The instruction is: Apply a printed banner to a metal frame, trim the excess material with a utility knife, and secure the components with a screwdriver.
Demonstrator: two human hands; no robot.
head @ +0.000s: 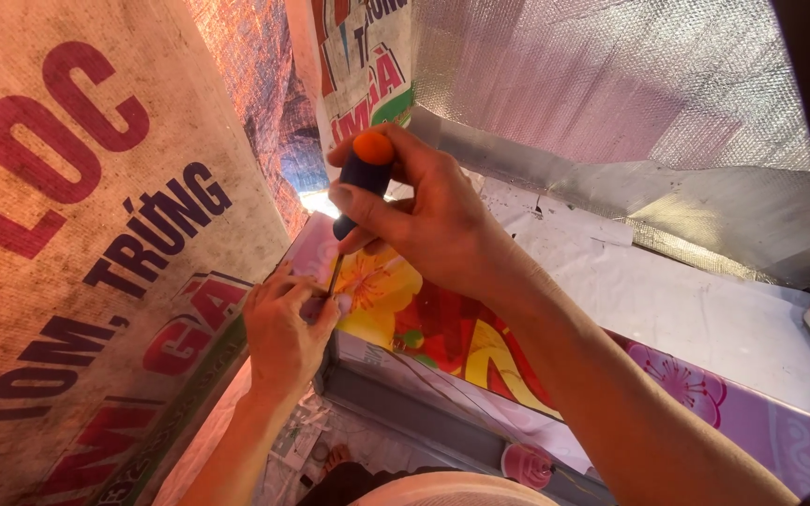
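Filling the left third of the frame is a woven sack sheet (96,262) printed with big red and dark letters, hanging as a wall. Across the upper right a silvery foil sheet (630,84) is running above a metal channel (611,183). Below that, a printed panel (424,323) with yellow flowers on red and purple is lying across the middle and lower right, on a grey frame rail (396,398).

Your right hand (433,220) is coming in from the lower right and closing around the screwdriver (360,183), fingers and thumb wrapped tight on its dark blue handle with the orange cap. Your left hand (283,328), just left of centre, is pinching narrow at the tool's tip, fingertips (316,305) pressing on the panel's left edge (what they are holding there is too small to tell).

The screwdriver is sitting in the upper middle of the frame, just above that edge. Its long axis is running steeply, cap toward the top and leaning slightly right, tip pointing down and a little left at your left fingers.

In my judgement, the risk is the tip skating off: since you are pressing at a lean, it could slip onto your left fingertips or gouge the glossy panel. Too much push could also buckle the thin panel edge.
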